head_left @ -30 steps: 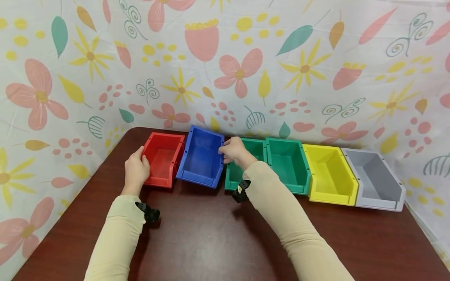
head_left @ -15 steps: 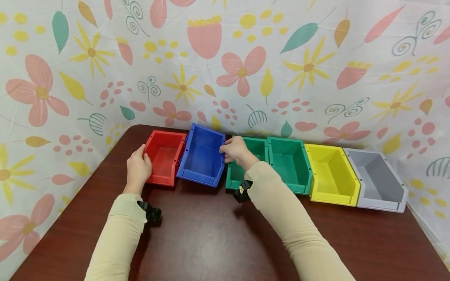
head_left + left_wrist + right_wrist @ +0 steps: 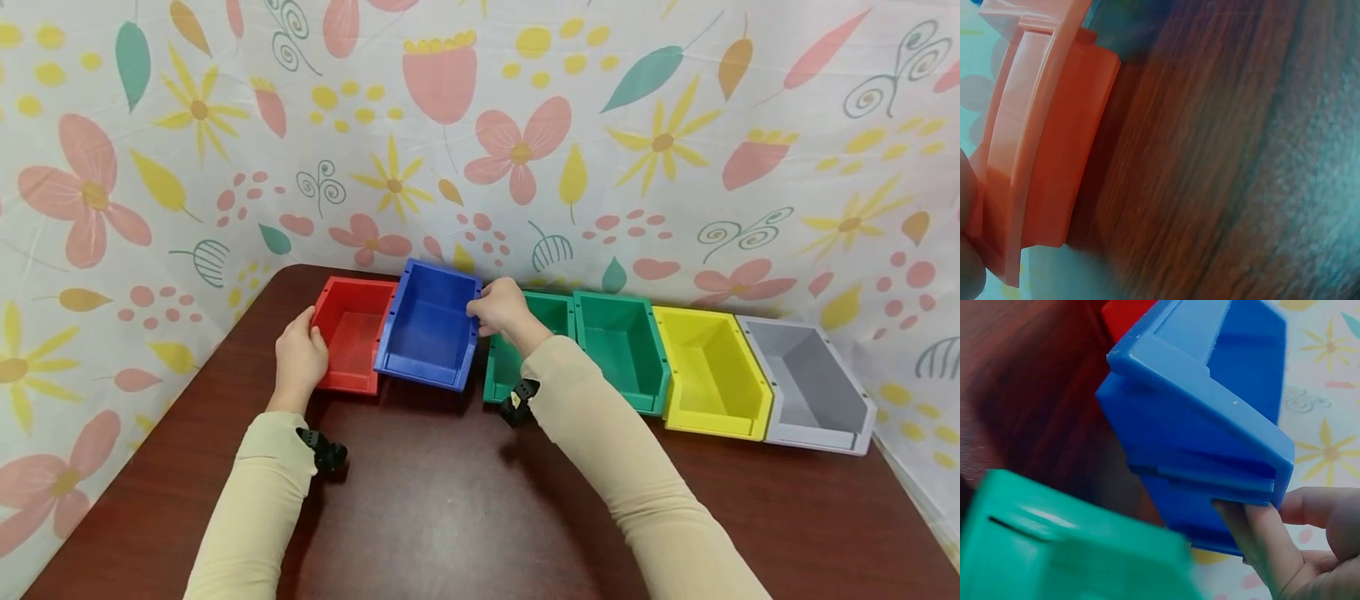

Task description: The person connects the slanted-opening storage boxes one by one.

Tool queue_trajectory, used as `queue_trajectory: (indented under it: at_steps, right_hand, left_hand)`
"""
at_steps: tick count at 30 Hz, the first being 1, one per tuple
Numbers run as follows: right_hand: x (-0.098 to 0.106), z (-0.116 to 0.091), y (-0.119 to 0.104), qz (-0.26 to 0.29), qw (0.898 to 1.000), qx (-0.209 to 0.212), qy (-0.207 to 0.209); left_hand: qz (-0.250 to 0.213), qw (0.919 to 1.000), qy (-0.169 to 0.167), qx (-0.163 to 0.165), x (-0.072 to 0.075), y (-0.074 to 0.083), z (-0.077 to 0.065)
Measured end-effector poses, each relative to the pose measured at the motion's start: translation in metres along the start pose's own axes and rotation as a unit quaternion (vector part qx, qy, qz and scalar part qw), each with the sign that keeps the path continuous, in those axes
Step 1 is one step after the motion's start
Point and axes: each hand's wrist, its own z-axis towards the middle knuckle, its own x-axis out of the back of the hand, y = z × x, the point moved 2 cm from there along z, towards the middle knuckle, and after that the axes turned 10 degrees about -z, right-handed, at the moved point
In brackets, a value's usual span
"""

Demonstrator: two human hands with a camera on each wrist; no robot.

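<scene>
My left hand (image 3: 302, 357) grips the left wall of a red plastic storage bin (image 3: 351, 346) at the left end of the row. In the left wrist view its fingertips (image 3: 967, 265) show at the edge of that red bin. My right hand (image 3: 506, 310) pinches the right rim of a blue storage bin (image 3: 429, 329), fingers under the side ledge and thumb at the rim. The blue bin is tilted, with its underside edge off the table in the right wrist view. Its left rim overlaps the red bin's right side in the head view.
Right of the blue bin stand two green bins (image 3: 618, 354), the nearer one partly behind my right hand. A yellow bin (image 3: 708, 375) and a grey bin (image 3: 806, 383) continue the row. All sit on a dark wooden table (image 3: 442, 517) before a flowered cloth (image 3: 517, 75).
The blue bin has risen a little in my right hand, its front edge higher and its left rim closer over the red bin. My left hand keeps its hold on the red bin.
</scene>
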Motion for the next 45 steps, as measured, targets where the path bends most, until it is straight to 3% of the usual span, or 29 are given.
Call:
queue_trajectory:
  at_steps: [7, 15, 22, 34, 41, 45]
  right_hand:
    - [0.004, 0.0, -0.026, -0.098, 0.994, 0.024, 0.045]
    - [0.001, -0.002, -0.023, -0.113, 0.992, 0.016, 0.049]
    - [-0.004, -0.01, -0.027, -0.231, 0.971, 0.061, 0.022]
    - [0.004, -0.002, -0.028, -0.223, 0.974, 0.026, -0.006]
    - [0.001, -0.004, -0.025, -0.245, 0.969, 0.039, -0.016]
    - [-0.002, -0.005, -0.019, -0.274, 0.959, 0.066, 0.011]
  left_hand:
    - [-0.001, 1.0, -0.002, 0.0, 0.001, -0.001, -0.001]
    - [0.002, 0.9999, -0.003, -0.011, 0.0, 0.001, -0.001]
    - [0.004, 0.9994, 0.003, -0.034, 0.003, 0.0, 0.0]
    - [-0.01, 0.9996, -0.002, -0.027, -0.004, -0.001, -0.005]
    - [-0.008, 0.9993, 0.009, -0.034, -0.005, 0.002, -0.006]
    - [-0.01, 0.9994, 0.005, -0.032, -0.005, 0.0, -0.006]
